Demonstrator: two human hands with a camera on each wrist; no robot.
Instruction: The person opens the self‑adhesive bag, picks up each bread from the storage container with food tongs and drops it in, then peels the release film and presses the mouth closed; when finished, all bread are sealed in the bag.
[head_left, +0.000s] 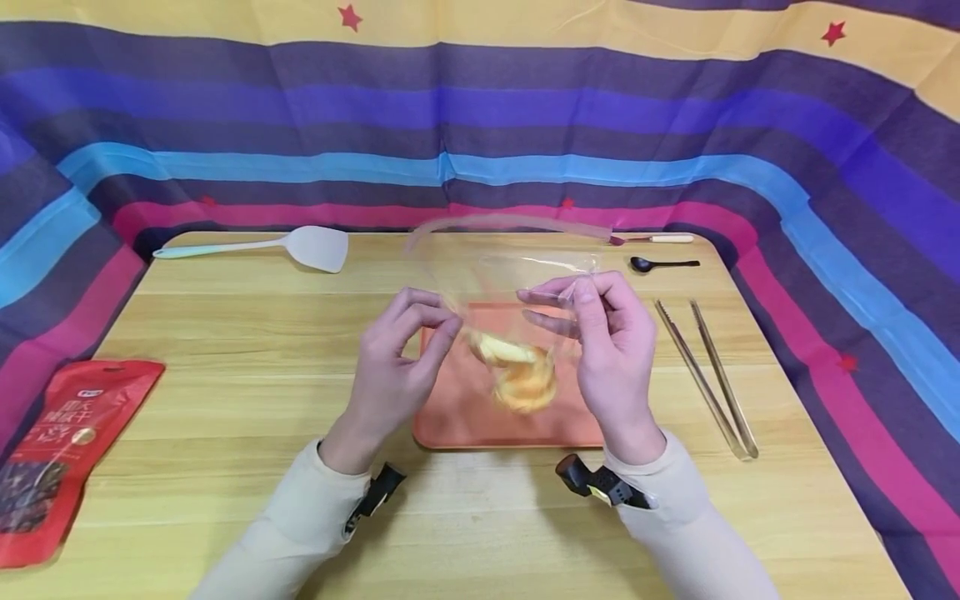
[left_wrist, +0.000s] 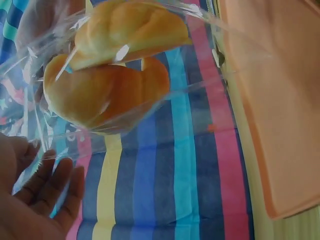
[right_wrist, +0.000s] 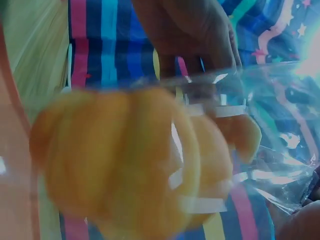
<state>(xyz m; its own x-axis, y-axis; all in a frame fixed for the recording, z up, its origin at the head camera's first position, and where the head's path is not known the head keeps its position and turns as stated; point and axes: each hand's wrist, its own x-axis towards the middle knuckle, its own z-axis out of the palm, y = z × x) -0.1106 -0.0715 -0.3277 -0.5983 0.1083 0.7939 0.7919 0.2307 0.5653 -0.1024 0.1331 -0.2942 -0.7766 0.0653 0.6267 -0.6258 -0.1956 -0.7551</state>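
A clear plastic bag (head_left: 510, 271) is held up between the hands over the orange tray (head_left: 450, 421). Two crescent-shaped bread rolls (left_wrist: 107, 92) lie inside it, one against the other; the rolls (head_left: 525, 379) look blurred from the head. My left hand (head_left: 401, 354) pinches the bag's left side between thumb and fingertips. On the opposite side, my right hand (head_left: 611, 354) pinches the film with its thumb against the fingers. Through the right wrist camera the rolls (right_wrist: 130, 165) show large behind shiny film.
At the back left lies a white spatula (head_left: 315, 248), with a red food pouch (head_left: 71, 458) at the left edge. Metal tongs (head_left: 712, 383) lie right of the tray. Behind them are a black spoon (head_left: 660, 265) and a small white-handled utensil (head_left: 667, 239).
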